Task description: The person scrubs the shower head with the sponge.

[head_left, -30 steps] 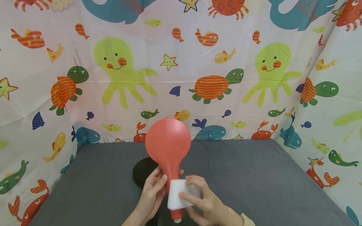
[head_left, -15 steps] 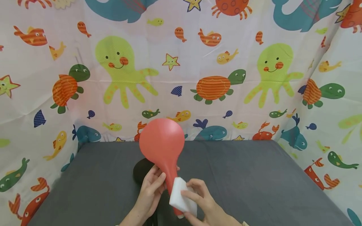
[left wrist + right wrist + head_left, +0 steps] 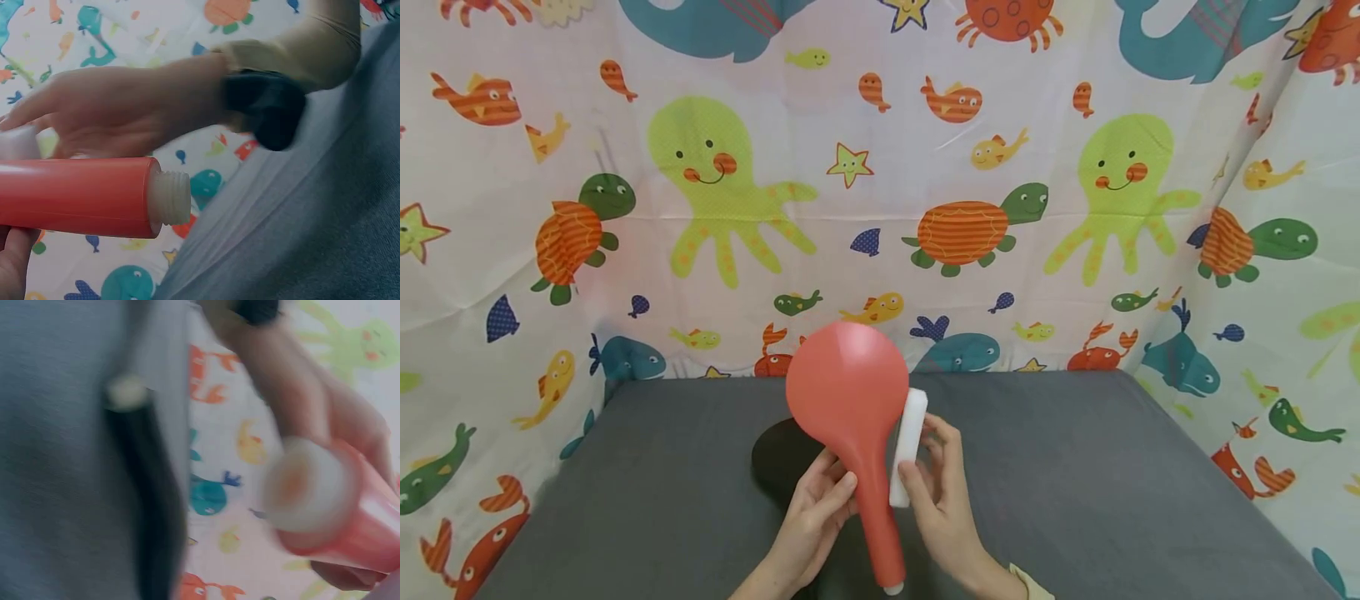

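In the head view my left hand (image 3: 816, 525) grips the neck of a glossy red long-necked bottle (image 3: 850, 383) with a round bulb. The bottle stands tilted, bulb up, neck toward me. Its pale threaded mouth (image 3: 170, 197) shows in the left wrist view. My right hand (image 3: 943, 500) pinches a white sponge block (image 3: 910, 446), edge-on, on the right side of the bottle just below the bulb. Whether the sponge touches the surface there is hard to tell. In the right wrist view the bottle's mouth (image 3: 306, 484) is blurred.
A black object (image 3: 782, 458) with a round head lies on the grey cloth-covered table (image 3: 1037, 475) behind the left hand. Its black neck (image 3: 147, 487) ends in a pale tip in the right wrist view. A curtain (image 3: 880, 125) printed with sea animals encloses the table.
The sponge has gone from the lower neck up to just below the bulb and turned from slanted to upright. The bottle has swung slightly, its mouth end shifting right. The left hand keeps its grip.
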Demonstrator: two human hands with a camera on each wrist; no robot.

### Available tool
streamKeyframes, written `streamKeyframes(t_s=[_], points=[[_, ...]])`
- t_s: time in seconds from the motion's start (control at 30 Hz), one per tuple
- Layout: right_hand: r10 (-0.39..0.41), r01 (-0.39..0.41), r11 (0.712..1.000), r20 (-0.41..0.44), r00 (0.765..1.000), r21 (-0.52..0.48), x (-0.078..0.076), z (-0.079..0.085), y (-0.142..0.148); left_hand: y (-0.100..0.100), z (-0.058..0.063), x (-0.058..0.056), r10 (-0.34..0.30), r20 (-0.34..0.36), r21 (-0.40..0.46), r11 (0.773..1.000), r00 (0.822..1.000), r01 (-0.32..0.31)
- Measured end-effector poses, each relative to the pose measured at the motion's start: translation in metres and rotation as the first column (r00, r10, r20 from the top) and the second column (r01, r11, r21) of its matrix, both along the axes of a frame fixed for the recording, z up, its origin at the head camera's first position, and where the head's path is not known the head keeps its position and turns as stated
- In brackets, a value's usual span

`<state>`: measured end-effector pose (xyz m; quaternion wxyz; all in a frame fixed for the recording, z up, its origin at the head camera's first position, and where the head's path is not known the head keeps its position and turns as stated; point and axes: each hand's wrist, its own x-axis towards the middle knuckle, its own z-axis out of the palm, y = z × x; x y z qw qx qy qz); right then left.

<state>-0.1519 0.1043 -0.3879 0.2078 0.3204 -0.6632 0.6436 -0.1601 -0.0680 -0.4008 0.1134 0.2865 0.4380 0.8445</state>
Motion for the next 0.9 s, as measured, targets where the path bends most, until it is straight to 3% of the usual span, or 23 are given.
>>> streamKeyframes(t_s=[0.1, 0.23, 0.33, 0.43, 0.53, 0.67, 0.73, 0.83, 0.9], points=[[0.004, -0.002, 0.999, 0.069, 0.998, -0.032, -0.002, 0.003, 0.000, 0.001, -0.001, 0.001, 0.014, 0.001, -0.017, 1.000, 1.000, -0.014], [0.137, -0.139, 0.988, 0.026, 0.990, 0.075, 0.006, -0.011, 0.007, -0.003, 0.001, -0.002, 0.059, 0.001, -0.019, 0.998, 0.998, -0.059], [0.261, -0.270, 0.953, 0.082, 0.962, 0.138, 0.015, -0.024, 0.016, -0.008, 0.005, -0.005, 0.094, -0.009, -0.012, 0.996, 0.996, -0.094], [0.310, -0.334, 0.933, 0.173, 0.935, 0.136, 0.020, -0.033, 0.023, -0.010, 0.006, -0.007, 0.096, -0.024, -0.011, 0.995, 0.995, -0.097], [0.288, -0.306, 0.947, 0.165, 0.943, 0.098, 0.017, -0.033, 0.022, -0.008, 0.003, -0.006, 0.084, -0.015, -0.040, 0.996, 0.996, -0.085], [0.126, -0.129, 0.992, 0.164, 0.978, 0.009, 0.008, -0.021, 0.014, 0.001, -0.002, -0.002, 0.081, 0.010, -0.127, 0.989, 0.997, -0.079], [0.066, -0.065, 0.998, 0.180, 0.981, -0.014, 0.006, -0.018, 0.012, 0.004, -0.005, 0.000, 0.091, 0.027, -0.159, 0.984, 0.995, -0.085], [0.052, -0.055, 0.998, 0.139, 0.989, 0.013, 0.006, -0.019, 0.013, 0.006, -0.007, 0.000, 0.120, 0.044, -0.177, 0.978, 0.992, -0.110], [0.088, -0.095, 0.993, 0.091, 0.992, 0.070, 0.009, -0.024, 0.015, 0.005, -0.008, -0.001, 0.134, 0.045, -0.175, 0.977, 0.990, -0.124]])
